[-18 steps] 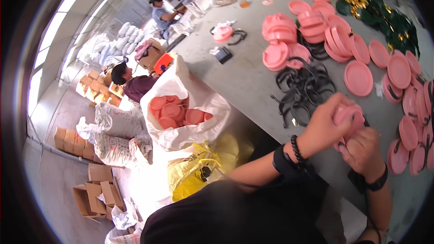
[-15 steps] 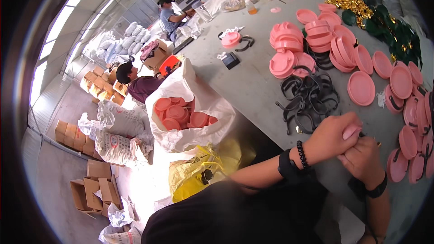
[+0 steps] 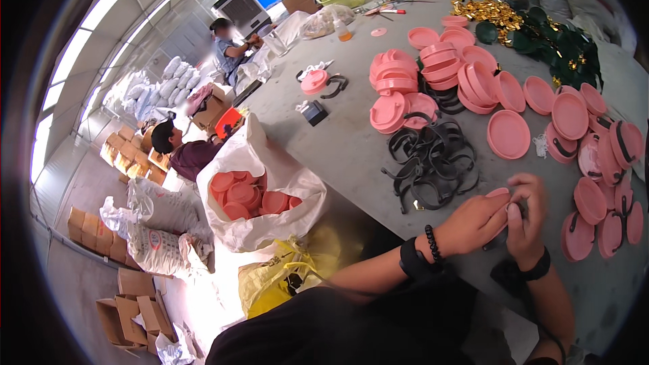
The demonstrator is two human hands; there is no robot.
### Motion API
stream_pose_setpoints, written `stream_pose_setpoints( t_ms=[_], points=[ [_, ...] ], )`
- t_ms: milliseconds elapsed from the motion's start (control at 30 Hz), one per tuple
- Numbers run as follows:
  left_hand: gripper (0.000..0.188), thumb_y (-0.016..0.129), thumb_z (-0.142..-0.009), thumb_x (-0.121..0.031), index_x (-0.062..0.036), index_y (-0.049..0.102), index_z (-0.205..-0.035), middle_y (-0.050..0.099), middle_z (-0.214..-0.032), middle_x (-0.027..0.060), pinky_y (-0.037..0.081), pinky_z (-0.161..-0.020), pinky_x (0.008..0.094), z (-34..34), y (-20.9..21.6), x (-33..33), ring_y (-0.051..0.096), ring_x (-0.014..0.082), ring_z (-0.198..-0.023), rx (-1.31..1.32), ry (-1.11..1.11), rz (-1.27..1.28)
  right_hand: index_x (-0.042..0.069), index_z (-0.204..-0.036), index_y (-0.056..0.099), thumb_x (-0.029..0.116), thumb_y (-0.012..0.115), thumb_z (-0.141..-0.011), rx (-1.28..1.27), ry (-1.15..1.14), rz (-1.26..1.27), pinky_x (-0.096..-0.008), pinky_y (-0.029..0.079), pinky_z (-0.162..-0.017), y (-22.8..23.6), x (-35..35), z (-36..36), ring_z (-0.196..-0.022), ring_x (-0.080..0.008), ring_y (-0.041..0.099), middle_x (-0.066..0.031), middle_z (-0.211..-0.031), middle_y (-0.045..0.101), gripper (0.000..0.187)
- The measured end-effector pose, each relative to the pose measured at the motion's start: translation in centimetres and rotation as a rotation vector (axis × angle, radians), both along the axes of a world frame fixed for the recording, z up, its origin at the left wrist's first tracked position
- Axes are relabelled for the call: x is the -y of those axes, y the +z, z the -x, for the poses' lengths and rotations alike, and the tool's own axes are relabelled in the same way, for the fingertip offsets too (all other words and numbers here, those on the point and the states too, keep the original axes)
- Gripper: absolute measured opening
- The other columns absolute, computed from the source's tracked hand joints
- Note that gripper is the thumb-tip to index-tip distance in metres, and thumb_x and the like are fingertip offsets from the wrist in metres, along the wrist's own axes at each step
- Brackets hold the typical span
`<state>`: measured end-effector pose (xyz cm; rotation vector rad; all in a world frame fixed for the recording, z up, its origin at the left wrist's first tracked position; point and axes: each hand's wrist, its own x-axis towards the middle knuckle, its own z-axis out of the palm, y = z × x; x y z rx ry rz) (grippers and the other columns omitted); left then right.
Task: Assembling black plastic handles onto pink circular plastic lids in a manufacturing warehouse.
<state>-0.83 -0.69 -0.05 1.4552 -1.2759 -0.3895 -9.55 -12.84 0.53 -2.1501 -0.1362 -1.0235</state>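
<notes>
Low over the table's near edge, my left hand (image 3: 475,222) is closed on a round pink lid (image 3: 498,192), mostly hidden behind the fingers. Against it from the right presses my right hand (image 3: 529,220), its thumb and fingers pinching the edge. A dark strip shows just below the fingers, too covered to make out fully. Left of the hands lies a tangled heap of black curved plastic straps (image 3: 433,162). Beyond it, pink round lids (image 3: 394,73) are stacked. To the right, a group of pink lids (image 3: 579,236) has black straps fitted on several.
On the left stand a white sack (image 3: 297,213) filled with pink lids and a yellow bag (image 3: 270,284). Gold pieces (image 3: 487,17) and dark green ones (image 3: 568,47) lie at the far right. A black box (image 3: 314,113) sits across the table. Several people work beyond.
The view has swung, so the table things sit further left. My hands have turned, and the pink lid between them shows more. The right fingers have lifted from a closed grip.
</notes>
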Motion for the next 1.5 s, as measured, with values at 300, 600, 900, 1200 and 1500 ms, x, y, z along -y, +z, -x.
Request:
stream_pose_setpoints(
  t_ms=[300,600,900,1200,1500],
  points=[
    [0.029,0.035,-0.093,-0.015,0.0018,0.053,-0.108,0.058,-0.103,0.0098,0.042,-0.086,0.0262,-1.7,-1.7,0.0,0.054,0.0133,-0.096,-0.273,-0.040,0.058,0.000,-0.121,0.045,0.026,0.061,-0.080,-0.218,0.367,-0.482,-0.0313,0.036,-0.096,-1.8,0.7,-0.5,-0.111,-0.0217,0.048,-0.0140,-0.119,0.051,0.051],
    [0.024,0.039,-0.093,-0.010,0.0020,0.054,-0.107,0.058,-0.103,0.0070,0.042,-0.087,0.0250,-3.2,-1.8,-0.9,0.053,0.0119,-0.096,-0.639,0.060,0.160,0.001,-0.118,0.054,0.008,0.062,-0.081,-0.442,0.201,-0.324,-0.0277,0.047,-0.081,-0.8,2.5,-0.4,-0.098,-0.0171,0.058,-0.0118,-0.113,0.059,0.039],
    [0.034,0.045,-0.094,-0.026,0.0021,0.051,-0.112,0.059,-0.107,0.0086,0.044,-0.082,0.0234,-1.3,-2.1,-0.9,0.056,0.0107,-0.092,-0.724,0.146,0.158,0.003,-0.113,0.057,0.016,0.057,-0.086,-0.562,0.064,-0.290,-0.0251,0.048,-0.066,0.3,3.6,0.3,-0.076,-0.0118,0.057,-0.0073,-0.099,0.063,0.030],
    [0.052,0.061,-0.075,-0.005,-0.0032,0.041,-0.123,0.055,-0.069,0.0015,0.040,-0.056,0.0194,0.5,-4.4,-1.5,0.052,0.0057,-0.062,-0.595,0.154,0.151,0.002,-0.093,0.061,0.030,0.052,-0.090,-0.091,-0.646,-0.477,-0.0234,0.040,-0.042,5.6,14.0,-0.5,-0.049,-0.0056,0.045,0.0012,-0.064,0.047,0.030],
    [0.045,0.058,-0.073,-0.010,-0.0041,0.049,-0.116,0.060,-0.082,0.0103,0.046,-0.065,0.0306,0.6,-4.3,-2.1,0.058,0.0204,-0.072,-0.301,0.227,0.083,0.001,-0.099,0.062,0.040,0.050,-0.086,-0.294,-1.248,0.137,-0.0407,0.048,-0.074,5.9,28.0,-0.1,-0.080,-0.0274,0.060,-0.0170,-0.086,0.061,0.042]
  ],
)
